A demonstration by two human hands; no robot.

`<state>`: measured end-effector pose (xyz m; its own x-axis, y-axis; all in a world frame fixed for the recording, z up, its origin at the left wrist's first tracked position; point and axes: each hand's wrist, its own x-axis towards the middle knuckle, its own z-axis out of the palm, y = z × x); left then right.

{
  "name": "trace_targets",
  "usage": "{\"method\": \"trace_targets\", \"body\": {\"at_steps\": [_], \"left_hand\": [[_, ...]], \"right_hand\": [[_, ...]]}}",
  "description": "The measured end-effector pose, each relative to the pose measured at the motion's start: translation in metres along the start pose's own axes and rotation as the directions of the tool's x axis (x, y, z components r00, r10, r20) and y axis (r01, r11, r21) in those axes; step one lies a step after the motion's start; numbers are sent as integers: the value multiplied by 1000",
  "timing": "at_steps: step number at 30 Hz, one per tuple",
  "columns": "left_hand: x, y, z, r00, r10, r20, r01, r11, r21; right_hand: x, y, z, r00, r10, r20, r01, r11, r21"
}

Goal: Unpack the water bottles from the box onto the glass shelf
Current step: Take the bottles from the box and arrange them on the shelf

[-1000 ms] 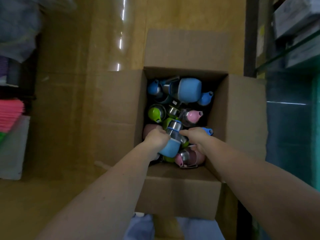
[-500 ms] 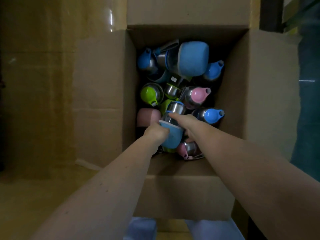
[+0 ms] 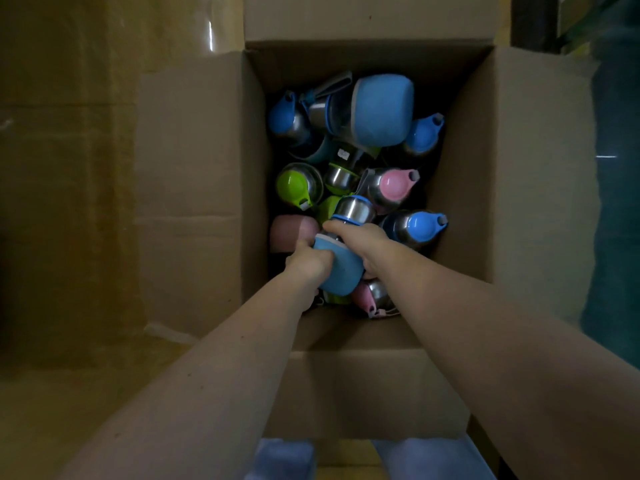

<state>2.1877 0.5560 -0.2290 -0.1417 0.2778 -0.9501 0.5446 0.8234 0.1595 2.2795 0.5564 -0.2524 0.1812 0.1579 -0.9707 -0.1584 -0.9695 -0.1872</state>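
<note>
An open cardboard box stands on the floor below me, packed with several steel water bottles with blue, green and pink parts. Both my hands reach into its near half. My left hand grips the blue base end of a blue-and-steel bottle. My right hand wraps the same bottle near its steel neck. A second large blue bottle lies at the far end. A pink-capped bottle and a green-capped one sit mid-box. The glass shelf is barely visible at the dark right edge.
The box flaps spread left, right, far and near. A tan floor lies to the left. A dark teal surface runs along the right. Light blue trouser legs show at the bottom edge.
The view has dropped closer over the box. Both hands stayed on the blue bottle, whose base end has lifted and tilted a little toward me.
</note>
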Motion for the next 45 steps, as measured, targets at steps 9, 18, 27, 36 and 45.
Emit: {"method": "trace_targets", "body": {"at_steps": [9,18,27,36,45], "left_hand": [[-69,25,-22,995,97,-26,-100,990,-96],[-178,78,-74,961,270,-66,-278,937,-210],[-325,146,-125,856,515,-47,-505,813,-289],[-498,195,-172,663,731,-160,-745,623,-238],[-666,208,-211,430,894,-123,-883,388,-265]], "right_hand": [[-78,-28,-20,984,-173,-47,176,982,65],[-204,-90,-41,893,-438,-108,445,894,51],[-364,-157,-78,739,-658,-144,672,736,84],[-551,-201,-115,525,-818,-236,847,528,54],[-727,-217,-144,265,-878,-398,950,309,-48]]}}
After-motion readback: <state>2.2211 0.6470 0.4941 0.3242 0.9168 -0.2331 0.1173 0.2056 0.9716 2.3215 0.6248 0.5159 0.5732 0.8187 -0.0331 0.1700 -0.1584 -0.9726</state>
